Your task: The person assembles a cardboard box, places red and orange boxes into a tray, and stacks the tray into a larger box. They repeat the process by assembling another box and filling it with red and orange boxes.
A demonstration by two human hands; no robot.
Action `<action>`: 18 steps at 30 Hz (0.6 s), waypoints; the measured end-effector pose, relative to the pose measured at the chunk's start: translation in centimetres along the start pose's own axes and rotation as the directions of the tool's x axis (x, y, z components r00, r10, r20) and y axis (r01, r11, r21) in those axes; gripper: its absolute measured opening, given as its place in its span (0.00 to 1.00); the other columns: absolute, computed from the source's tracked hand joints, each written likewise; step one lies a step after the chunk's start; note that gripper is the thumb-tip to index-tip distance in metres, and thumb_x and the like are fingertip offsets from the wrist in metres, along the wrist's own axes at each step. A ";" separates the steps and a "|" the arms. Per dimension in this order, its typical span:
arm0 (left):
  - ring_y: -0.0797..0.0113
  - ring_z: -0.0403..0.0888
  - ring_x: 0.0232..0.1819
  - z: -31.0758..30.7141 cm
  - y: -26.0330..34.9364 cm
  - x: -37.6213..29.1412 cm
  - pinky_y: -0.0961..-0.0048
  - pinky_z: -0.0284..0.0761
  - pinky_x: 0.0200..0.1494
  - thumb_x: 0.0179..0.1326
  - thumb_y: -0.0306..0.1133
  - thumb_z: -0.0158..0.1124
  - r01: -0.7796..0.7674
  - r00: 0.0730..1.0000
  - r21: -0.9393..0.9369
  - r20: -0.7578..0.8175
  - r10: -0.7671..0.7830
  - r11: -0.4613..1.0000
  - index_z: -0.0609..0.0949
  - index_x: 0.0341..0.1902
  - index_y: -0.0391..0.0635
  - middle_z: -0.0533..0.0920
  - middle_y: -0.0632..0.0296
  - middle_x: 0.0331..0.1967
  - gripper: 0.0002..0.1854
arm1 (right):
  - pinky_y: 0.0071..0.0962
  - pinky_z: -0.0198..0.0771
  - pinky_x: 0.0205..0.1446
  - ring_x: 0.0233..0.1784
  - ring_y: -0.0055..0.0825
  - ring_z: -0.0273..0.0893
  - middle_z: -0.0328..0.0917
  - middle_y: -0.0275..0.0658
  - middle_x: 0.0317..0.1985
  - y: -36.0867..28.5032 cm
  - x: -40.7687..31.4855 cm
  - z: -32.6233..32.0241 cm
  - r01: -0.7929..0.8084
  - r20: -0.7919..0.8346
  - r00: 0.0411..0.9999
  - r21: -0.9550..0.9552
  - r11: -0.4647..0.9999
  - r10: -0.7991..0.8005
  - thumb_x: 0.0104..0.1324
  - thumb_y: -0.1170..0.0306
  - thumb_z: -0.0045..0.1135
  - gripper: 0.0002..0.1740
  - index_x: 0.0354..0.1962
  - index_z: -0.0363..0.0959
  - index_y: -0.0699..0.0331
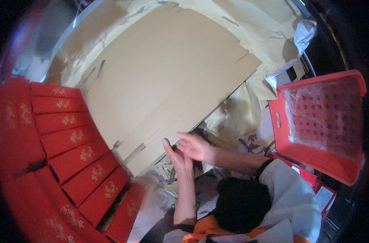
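My left hand (pixel 179 158) is raised over the near edge of a large flat cardboard sheet (pixel 172 70), thumb up and apart. Coming in from the right, my right hand (pixel 196 148) overlaps it, so part of the left fingers is hidden. I see nothing held in either one. The hands are close together; whether they touch is hard to tell. The brown sheet has slots cut near its edges and lies on crumpled paper (pixel 251 106).
Red boxes (pixel 87 153) with gold decoration stand in rows on the left. At the right is a red plastic basket (pixel 278 133) with clear plastic film (pixel 293 115). Paper scraps (pixel 166 171) litter the floor. A black rounded thing (pixel 243 205) is close to my body.
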State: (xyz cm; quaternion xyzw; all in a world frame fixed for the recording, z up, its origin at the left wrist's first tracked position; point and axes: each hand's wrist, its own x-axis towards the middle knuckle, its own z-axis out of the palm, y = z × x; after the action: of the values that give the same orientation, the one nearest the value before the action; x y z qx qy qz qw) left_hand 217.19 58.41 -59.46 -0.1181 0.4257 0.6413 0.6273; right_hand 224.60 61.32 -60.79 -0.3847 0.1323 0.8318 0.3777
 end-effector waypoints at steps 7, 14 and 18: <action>0.66 0.77 0.45 -0.3 1.3 1.3 0.70 0.77 0.45 0.50 0.40 0.69 -0.099 0.976 -0.053 -0.201 0.086 0.994 0.75 0.46 0.43 0.79 0.60 0.44 0.22 | 0.27 0.66 0.53 0.48 0.22 0.73 0.77 0.34 0.42 -14.6 -6.3 0.7 0.440 0.375 0.733 -0.898 0.025 0.567 0.66 0.64 0.49 0.13 0.41 0.75 0.64; 0.65 0.77 0.48 -2.2 3.4 1.0 0.70 0.77 0.48 0.52 0.37 0.67 0.010 0.980 -0.122 -0.197 -0.034 0.993 0.76 0.46 0.45 0.79 0.61 0.45 0.18 | 0.29 0.70 0.45 0.43 0.23 0.72 0.74 0.38 0.43 -39.1 0.6 3.3 0.127 0.110 0.659 -0.991 -0.034 -0.744 0.61 0.53 0.54 0.24 0.48 0.70 0.61; 0.64 0.76 0.50 -2.3 3.4 0.1 0.66 0.77 0.50 0.54 0.36 0.65 -0.035 0.986 -0.069 -0.165 0.023 0.997 0.75 0.47 0.46 0.79 0.61 0.47 0.17 | 0.30 0.74 0.44 0.38 0.27 0.78 0.77 0.40 0.39 -40.9 4.5 0.8 0.111 -0.169 0.889 -0.824 0.556 -0.427 0.58 0.47 0.55 0.30 0.46 0.70 0.65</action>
State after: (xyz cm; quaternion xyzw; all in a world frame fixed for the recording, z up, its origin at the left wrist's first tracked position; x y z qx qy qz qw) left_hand 213.20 57.42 -59.61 -0.1867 0.4545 0.6532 0.5761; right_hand 252.11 91.94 -60.70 -0.6687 -0.2485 0.6504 0.2610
